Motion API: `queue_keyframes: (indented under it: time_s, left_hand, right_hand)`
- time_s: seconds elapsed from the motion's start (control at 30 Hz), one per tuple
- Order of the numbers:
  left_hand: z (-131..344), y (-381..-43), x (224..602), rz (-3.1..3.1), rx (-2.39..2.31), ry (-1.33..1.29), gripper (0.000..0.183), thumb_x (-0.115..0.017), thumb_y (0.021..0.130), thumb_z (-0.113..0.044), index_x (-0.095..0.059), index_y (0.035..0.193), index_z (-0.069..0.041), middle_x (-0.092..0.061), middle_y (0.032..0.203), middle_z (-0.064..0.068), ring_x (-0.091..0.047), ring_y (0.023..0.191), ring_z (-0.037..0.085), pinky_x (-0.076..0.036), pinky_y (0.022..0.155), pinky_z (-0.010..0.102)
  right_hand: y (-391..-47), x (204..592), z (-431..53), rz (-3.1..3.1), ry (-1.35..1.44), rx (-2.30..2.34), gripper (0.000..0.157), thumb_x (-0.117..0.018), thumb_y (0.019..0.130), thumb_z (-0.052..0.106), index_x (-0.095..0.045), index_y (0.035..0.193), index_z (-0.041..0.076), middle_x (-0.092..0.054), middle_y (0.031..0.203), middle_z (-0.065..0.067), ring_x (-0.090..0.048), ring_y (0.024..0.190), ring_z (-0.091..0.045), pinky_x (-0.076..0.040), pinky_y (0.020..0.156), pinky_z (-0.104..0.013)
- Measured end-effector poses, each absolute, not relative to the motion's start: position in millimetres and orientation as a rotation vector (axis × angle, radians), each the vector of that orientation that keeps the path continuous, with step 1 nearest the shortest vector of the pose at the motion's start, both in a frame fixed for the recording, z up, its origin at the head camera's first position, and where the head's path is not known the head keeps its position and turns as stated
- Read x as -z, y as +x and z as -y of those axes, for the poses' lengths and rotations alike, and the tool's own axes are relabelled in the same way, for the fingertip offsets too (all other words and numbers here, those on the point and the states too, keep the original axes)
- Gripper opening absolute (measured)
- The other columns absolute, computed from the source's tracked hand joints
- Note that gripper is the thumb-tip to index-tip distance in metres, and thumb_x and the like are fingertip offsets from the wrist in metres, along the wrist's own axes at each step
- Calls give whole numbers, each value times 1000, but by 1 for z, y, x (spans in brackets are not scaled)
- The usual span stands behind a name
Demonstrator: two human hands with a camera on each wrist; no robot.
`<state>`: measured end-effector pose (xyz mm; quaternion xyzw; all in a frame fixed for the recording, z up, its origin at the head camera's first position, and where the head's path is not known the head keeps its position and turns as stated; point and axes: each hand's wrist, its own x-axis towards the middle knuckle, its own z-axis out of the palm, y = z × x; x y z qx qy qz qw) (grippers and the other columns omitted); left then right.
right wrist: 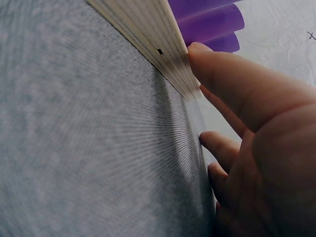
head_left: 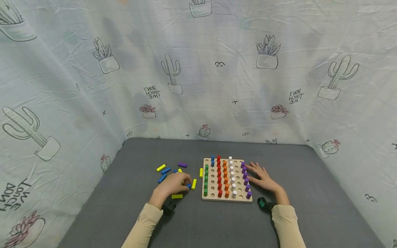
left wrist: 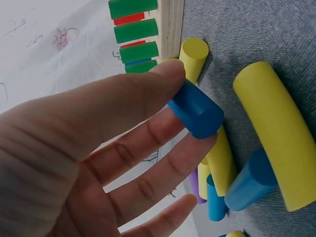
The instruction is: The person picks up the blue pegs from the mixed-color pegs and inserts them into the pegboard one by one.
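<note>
On the pale cloth (head_left: 201,82) hung around me I make out DON'T TOUCH ME three times: in one block of lettering (head_left: 151,92) ahead of me and left of centre, in a second block (head_left: 295,96) to my right, and in a slanted third block (head_left: 13,194) low on my left. All appear reversed to me. Small x marks (head_left: 234,102) dot it too.

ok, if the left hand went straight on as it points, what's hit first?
The left hand would likely meet the yellow peg just to its right in the head view, with the pegboard beyond; height is unclear, so it might pass over.
</note>
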<state>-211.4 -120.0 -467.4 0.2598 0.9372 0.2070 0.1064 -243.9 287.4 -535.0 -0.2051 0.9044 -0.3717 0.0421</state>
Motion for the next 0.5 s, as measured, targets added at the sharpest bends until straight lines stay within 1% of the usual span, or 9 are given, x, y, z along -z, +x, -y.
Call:
queue_keyframes:
  time_s: [0.17, 0.3, 0.5]
  left_hand:
    - [118, -214, 464, -2764, -635, 785, 19, -70, 82, -15, -68, 101, -13, -63, 86, -2, -55, 70, 7, -46, 61, 25]
    - [115, -217, 463, -2764, -664, 794, 20, -70, 82, -14, -68, 102, -13, -65, 91, 0, -58, 75, 11, -48, 63, 27]
    - [110, -224, 464, -2743, -733, 766, 18, -69, 84, -14, -68, 102, -15, -66, 92, -3, -60, 80, 11, -50, 66, 27]
  right_hand:
    - [-244, 536, -288, -2768, -611, 1148, 59, -56, 92, 31, -36, 143, 10, -17, 150, -26, 1, 137, -48, 7, 106, -64]
    - [-244, 537, -288, -2767, -602, 1144, 59, -56, 92, 32, -36, 143, 10, -16, 150, -27, 1, 137, -49, 7, 106, -64]
    - [-245, 538, -288, -2773, -594, 1134, 59, -56, 92, 33, -36, 143, 11, -17, 150, -26, 1, 137, -48, 7, 106, -64]
